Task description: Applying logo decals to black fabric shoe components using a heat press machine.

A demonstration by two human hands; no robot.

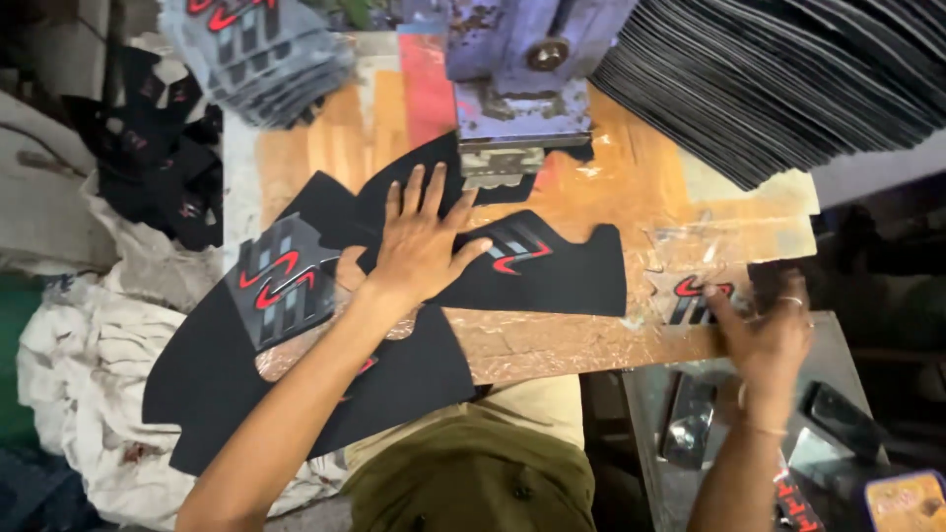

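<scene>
My left hand (422, 241) lies flat, fingers spread, on a black cut fabric piece (552, 271) with a red and grey emblem (517, 251), on the wooden bench (631, 187) under a grey-blue press head (517, 89). My right hand (764, 330) pinches a small clear film sticker with a red and grey emblem (695, 296) at the bench's right edge. More black pieces (286, 281) with the same emblem lie to the left, overlapping.
A fanned stack of black sheets (788, 79) fills the top right. A pile of emblem pieces (261, 49) sits top left. White cloth (89, 355) hangs at the left. A metal tray (838, 424) with stickers sits lower right.
</scene>
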